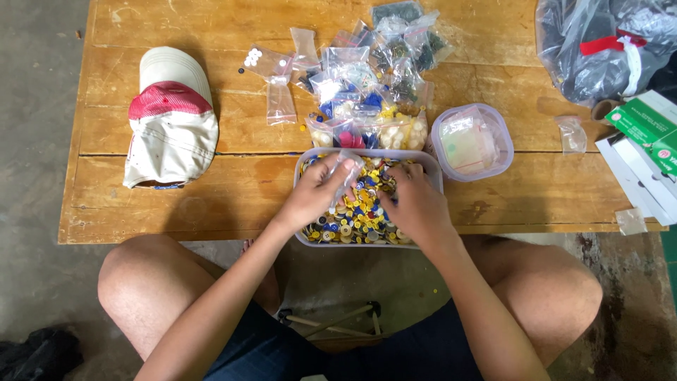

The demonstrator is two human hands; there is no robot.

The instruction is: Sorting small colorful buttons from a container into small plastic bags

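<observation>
At frame centre I see a translucent rectangular plastic tub point(305, 161) packed with small round buttons point(352, 222), mostly yellow and blue. My left hand point(314, 194) pinches a small clear crinkled plastic bag point(345, 169) between thumb and fingers. My right hand point(417, 204) lies palm-down on the buttons, fingers curled into them. Filled glossy bags point(367, 92) pile above; a fabric cap point(171, 116) lies upper left on the wooden table point(233, 183).

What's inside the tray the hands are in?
The tray holds a heap of small buttons, mostly yellow, blue and white. The left hand pinches a clear bag; the right hand covers buttons beneath it. The bottom is hidden.
</observation>
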